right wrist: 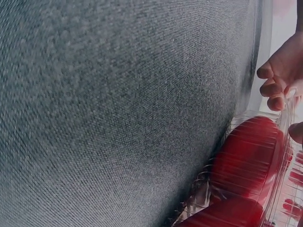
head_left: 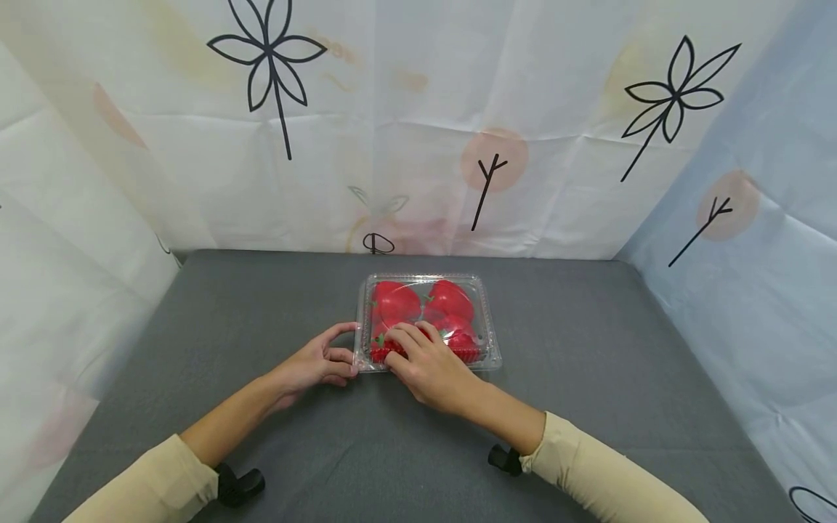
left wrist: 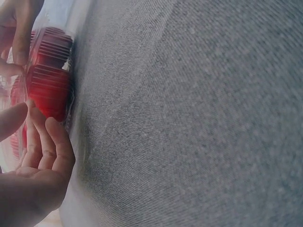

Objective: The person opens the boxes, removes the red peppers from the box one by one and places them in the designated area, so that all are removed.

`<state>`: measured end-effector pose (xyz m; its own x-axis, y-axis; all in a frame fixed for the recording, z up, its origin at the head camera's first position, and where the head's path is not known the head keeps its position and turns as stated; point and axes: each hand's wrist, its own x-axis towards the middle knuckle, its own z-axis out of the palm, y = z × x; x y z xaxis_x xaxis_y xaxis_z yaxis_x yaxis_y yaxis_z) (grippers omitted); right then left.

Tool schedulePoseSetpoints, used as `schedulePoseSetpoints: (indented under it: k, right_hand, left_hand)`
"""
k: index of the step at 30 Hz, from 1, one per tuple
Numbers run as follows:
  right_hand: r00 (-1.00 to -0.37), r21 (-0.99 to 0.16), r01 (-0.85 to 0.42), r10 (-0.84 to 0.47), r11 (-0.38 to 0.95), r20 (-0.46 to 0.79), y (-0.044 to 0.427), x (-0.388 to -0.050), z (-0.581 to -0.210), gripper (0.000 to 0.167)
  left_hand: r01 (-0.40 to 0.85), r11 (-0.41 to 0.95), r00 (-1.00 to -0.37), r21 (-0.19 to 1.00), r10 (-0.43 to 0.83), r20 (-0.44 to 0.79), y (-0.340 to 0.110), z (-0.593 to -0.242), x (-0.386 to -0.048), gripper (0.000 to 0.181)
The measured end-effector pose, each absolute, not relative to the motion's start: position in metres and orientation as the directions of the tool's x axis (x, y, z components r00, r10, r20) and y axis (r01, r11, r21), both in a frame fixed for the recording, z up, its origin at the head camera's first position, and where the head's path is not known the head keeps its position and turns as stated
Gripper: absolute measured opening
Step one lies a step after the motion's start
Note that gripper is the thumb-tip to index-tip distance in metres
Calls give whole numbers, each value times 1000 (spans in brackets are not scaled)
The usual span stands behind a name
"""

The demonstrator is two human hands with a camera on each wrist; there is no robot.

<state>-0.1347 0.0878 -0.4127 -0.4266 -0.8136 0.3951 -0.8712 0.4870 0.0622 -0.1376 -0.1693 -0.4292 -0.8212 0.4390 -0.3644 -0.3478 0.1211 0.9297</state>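
Observation:
A clear plastic clamshell box [head_left: 492,341] stands on the grey table, its lid lying over several round red fruits [head_left: 451,299] with small green stem ends. At the box's front left corner my left hand [head_left: 322,363] holds the rim, thumb and fingers on either side of it in the left wrist view. My right hand [head_left: 433,372] reaches over the front edge, fingers resting on the lid and the thumb near the front rim. In the right wrist view, ribbed box walls [right wrist: 246,161] show the red fruits behind them; most of the right hand is out of that view.
Grey cloth covers the table [head_left: 588,363]. Behind it hangs a pale curtain [head_left: 418,109] with leaf and flower drawings, and further curtains rise at both sides. Black straps [head_left: 240,487] sit at the cuffs of the beige sleeves.

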Motion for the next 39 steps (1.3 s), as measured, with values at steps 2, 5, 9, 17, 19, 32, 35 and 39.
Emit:
schedulePoseSetpoints:
  k: [2, 5, 9, 17, 19, 32, 35, 39]
  right_hand:
    - [-425, 76, -869, -818, 488, 388, 88, -134, -412, 20]
    - [-424, 91, -867, -820, 490, 384, 88, -134, -412, 19]
    - [-424, 97, -864, -819, 494, 386, 87, -134, -412, 21]
    - [-403, 141, -859, -819, 492, 408, 85, -134, -413, 18]
    - [-400, 150, -857, -820, 493, 410, 85, -133, -413, 17]
    - [-389, 118, -864, -796, 490, 464, 83, -134, -414, 23]
    - [-385, 103, -868, -788, 487, 481, 85, -136, -414, 28]
    - [-386, 97, -868, -786, 486, 483, 89, -137, -413, 44]
  left_hand:
    - [-356, 122, -821, 926, 432, -373, -169, -429, -138, 80]
    - [-364, 127, -823, 923, 420, -383, -169, -430, -139, 79]
    - [-374, 138, -824, 917, 405, -397, -169, -429, -139, 78]
    - [-379, 139, -826, 915, 394, -402, -169, -428, -139, 78]
    - [-384, 136, -826, 913, 392, -405, -169, -428, -139, 78]
    - [-393, 141, -826, 908, 379, -417, -168, -426, -139, 75]
    - [-387, 149, -826, 910, 382, -414, -168, -426, -138, 74]
    - [-371, 155, -825, 915, 398, -402, -171, -426, -136, 73]
